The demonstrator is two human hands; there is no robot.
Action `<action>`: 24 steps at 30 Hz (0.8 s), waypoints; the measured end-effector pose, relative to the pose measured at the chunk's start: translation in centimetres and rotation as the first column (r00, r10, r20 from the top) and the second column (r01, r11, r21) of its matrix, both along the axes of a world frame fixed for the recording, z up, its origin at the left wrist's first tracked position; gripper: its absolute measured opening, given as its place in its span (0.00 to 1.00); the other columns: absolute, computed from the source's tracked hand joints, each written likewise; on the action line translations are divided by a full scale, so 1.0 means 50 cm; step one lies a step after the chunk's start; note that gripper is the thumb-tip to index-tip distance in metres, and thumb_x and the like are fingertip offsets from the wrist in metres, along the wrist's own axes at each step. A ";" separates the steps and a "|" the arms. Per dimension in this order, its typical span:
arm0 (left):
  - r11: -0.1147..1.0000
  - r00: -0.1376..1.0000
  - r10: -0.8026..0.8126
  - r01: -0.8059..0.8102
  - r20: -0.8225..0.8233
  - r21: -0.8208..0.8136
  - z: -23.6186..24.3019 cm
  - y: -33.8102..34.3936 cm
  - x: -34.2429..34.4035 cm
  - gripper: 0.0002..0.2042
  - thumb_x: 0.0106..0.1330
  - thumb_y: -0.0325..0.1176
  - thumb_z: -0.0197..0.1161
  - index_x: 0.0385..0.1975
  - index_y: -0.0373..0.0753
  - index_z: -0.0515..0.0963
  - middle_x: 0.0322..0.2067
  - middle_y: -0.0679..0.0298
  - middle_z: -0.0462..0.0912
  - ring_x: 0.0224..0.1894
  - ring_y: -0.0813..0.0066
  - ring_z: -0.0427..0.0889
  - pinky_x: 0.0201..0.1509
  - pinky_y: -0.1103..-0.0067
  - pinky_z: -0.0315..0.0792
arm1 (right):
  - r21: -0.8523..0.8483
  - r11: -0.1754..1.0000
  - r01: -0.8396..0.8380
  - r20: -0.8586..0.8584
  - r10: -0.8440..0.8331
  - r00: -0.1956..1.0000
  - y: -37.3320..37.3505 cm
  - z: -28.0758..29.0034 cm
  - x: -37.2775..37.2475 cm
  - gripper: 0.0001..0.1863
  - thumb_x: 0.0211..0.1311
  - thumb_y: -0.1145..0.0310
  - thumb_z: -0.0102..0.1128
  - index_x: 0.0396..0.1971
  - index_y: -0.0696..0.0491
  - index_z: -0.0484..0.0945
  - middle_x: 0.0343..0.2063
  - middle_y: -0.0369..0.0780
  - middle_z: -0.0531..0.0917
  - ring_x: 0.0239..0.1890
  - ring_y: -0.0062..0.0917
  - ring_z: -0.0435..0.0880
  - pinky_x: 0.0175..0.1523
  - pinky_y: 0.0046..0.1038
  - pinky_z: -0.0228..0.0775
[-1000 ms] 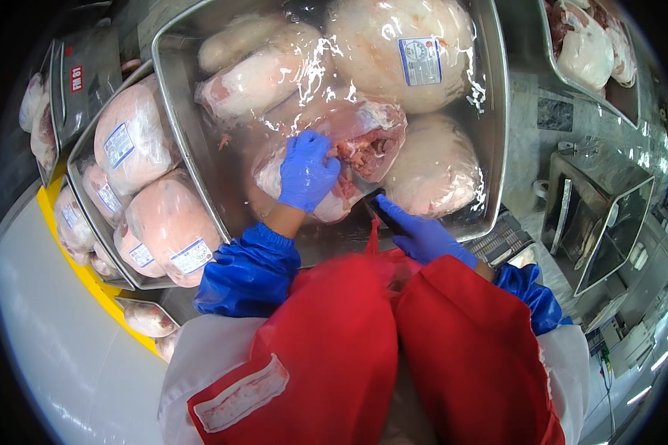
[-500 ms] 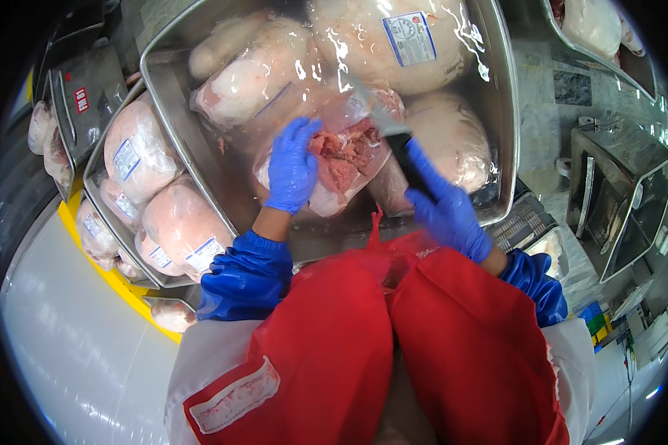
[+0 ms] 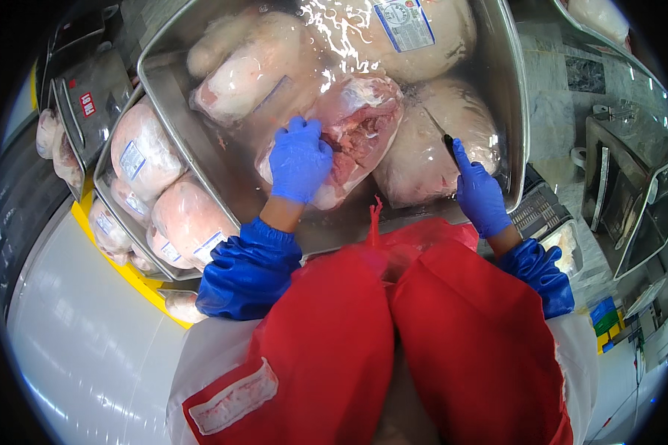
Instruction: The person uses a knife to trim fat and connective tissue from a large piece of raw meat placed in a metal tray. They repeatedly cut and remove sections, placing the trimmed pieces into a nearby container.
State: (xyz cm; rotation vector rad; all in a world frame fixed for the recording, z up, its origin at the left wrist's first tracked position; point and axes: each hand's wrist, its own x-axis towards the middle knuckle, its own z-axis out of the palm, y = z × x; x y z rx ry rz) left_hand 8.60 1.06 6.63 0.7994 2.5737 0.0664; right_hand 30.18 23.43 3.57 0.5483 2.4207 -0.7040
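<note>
A raw turkey [image 3: 367, 111], its pink cavity facing up, sits among wrapped birds in the water of a deep steel tub [image 3: 518, 133]. My left hand [image 3: 301, 162], in a blue glove, lies on the left side of that turkey with its fingers curled onto the meat by the opening. Right of the turkey, my gloved right hand [image 3: 482, 194] is closed round the black handle of a knife [image 3: 447, 138]. The thin blade points away and to the left, over a wrapped turkey [image 3: 441, 159]. The left fingertips are partly hidden.
To the left, a second steel tub [image 3: 104, 167] holds several wrapped birds with labels. A labelled wrapped bird [image 3: 423, 63] fills the far right of my tub. An open steel box [image 3: 620, 185] stands at the right. My red apron [image 3: 326, 334] meets the near rim.
My right hand has moved right with the knife, off the turkey's opening. My left hand has shifted slightly right on the meat, its fingers now curled.
</note>
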 end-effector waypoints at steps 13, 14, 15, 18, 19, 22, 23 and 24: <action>0.858 0.936 0.352 -0.320 -0.007 0.401 -0.038 -0.060 0.033 0.08 0.49 0.28 0.61 0.27 0.37 0.71 0.26 0.60 0.69 0.27 0.66 0.73 0.32 0.75 0.68 | -0.335 0.893 -0.301 -0.293 0.205 0.934 -0.027 0.175 -0.050 0.38 0.50 0.75 0.49 0.63 0.51 0.48 0.15 0.42 0.73 0.14 0.31 0.74 0.20 0.32 0.68; 0.853 0.933 0.361 -0.330 0.000 0.405 -0.032 -0.057 0.035 0.08 0.49 0.27 0.61 0.28 0.37 0.71 0.26 0.61 0.70 0.27 0.68 0.73 0.32 0.75 0.68 | -0.300 0.898 -0.322 -0.302 0.230 0.925 -0.024 0.181 -0.058 0.37 0.50 0.75 0.49 0.63 0.51 0.48 0.15 0.41 0.72 0.14 0.30 0.74 0.19 0.32 0.68; 0.846 0.929 0.371 -0.341 0.007 0.410 -0.029 -0.056 0.035 0.08 0.49 0.27 0.61 0.28 0.37 0.72 0.26 0.61 0.70 0.28 0.69 0.73 0.33 0.76 0.68 | -0.283 0.893 -0.351 -0.302 0.265 0.916 -0.022 0.192 -0.066 0.37 0.50 0.74 0.49 0.63 0.51 0.49 0.14 0.41 0.72 0.14 0.30 0.74 0.19 0.32 0.68; 0.807 0.903 0.421 -0.415 0.083 0.420 -0.031 -0.057 0.038 0.08 0.50 0.27 0.61 0.29 0.36 0.72 0.27 0.61 0.71 0.30 0.68 0.73 0.35 0.76 0.68 | -0.275 0.874 -0.401 -0.261 0.333 0.906 -0.027 0.212 -0.079 0.37 0.50 0.74 0.50 0.63 0.52 0.49 0.14 0.41 0.72 0.14 0.30 0.75 0.19 0.32 0.68; 0.792 0.907 0.413 -0.400 0.079 0.461 -0.034 -0.061 0.040 0.08 0.49 0.28 0.62 0.28 0.36 0.72 0.28 0.60 0.71 0.30 0.66 0.73 0.36 0.75 0.68 | -0.308 0.868 -0.389 -0.224 0.331 0.917 -0.040 0.199 -0.078 0.38 0.49 0.73 0.51 0.63 0.52 0.49 0.14 0.41 0.73 0.15 0.30 0.75 0.20 0.33 0.68; 0.745 0.913 0.404 -0.361 0.051 0.561 -0.042 -0.083 0.058 0.09 0.47 0.30 0.64 0.27 0.37 0.72 0.31 0.56 0.72 0.33 0.61 0.73 0.39 0.70 0.67 | -0.510 0.817 -0.269 -0.155 0.220 0.963 -0.075 0.172 -0.104 0.40 0.49 0.74 0.52 0.63 0.51 0.47 0.18 0.43 0.76 0.17 0.33 0.77 0.23 0.34 0.69; 0.747 0.919 0.393 -0.341 0.035 0.571 -0.042 -0.093 0.071 0.10 0.47 0.31 0.65 0.28 0.37 0.73 0.33 0.56 0.73 0.35 0.60 0.72 0.41 0.70 0.66 | -0.592 0.778 -0.210 -0.129 0.166 0.978 -0.085 0.168 -0.116 0.40 0.48 0.74 0.52 0.64 0.51 0.46 0.19 0.44 0.78 0.18 0.34 0.78 0.25 0.34 0.70; 0.750 0.927 0.375 -0.319 0.024 0.580 -0.049 -0.102 0.083 0.11 0.47 0.32 0.65 0.28 0.37 0.73 0.34 0.55 0.73 0.37 0.59 0.72 0.43 0.69 0.66 | -0.659 0.743 -0.117 -0.057 0.105 0.993 -0.090 0.172 -0.126 0.40 0.48 0.74 0.52 0.64 0.50 0.46 0.21 0.46 0.78 0.19 0.35 0.78 0.27 0.34 0.70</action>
